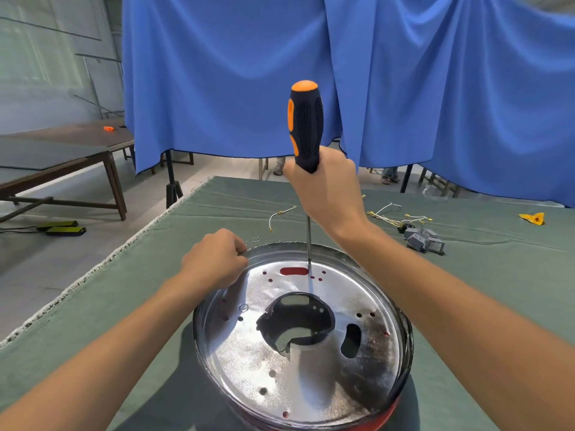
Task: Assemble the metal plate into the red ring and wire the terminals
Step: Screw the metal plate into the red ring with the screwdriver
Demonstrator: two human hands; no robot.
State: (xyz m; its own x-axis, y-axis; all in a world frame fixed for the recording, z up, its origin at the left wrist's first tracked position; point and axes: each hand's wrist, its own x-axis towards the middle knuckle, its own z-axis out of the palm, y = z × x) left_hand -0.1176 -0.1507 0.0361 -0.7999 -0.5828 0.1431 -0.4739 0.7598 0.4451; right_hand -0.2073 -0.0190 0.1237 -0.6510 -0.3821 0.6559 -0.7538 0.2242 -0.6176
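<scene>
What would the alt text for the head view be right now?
The right hand holds an orange-and-black screwdriver upright, its tip at the far side of a shiny metal plate seated in a red ring, while the left hand grips the plate's far-left rim. Loose wires and grey terminal blocks lie beyond on the green table cloth.

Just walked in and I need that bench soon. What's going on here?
A person is fitting a metal plate into a red ring on the green cloth. The right hand grips a screwdriver upright, its tip down at the plate's far side beside a red slot. The left hand pinches the plate's rim. The wires lie apart on the cloth, not connected.
</scene>
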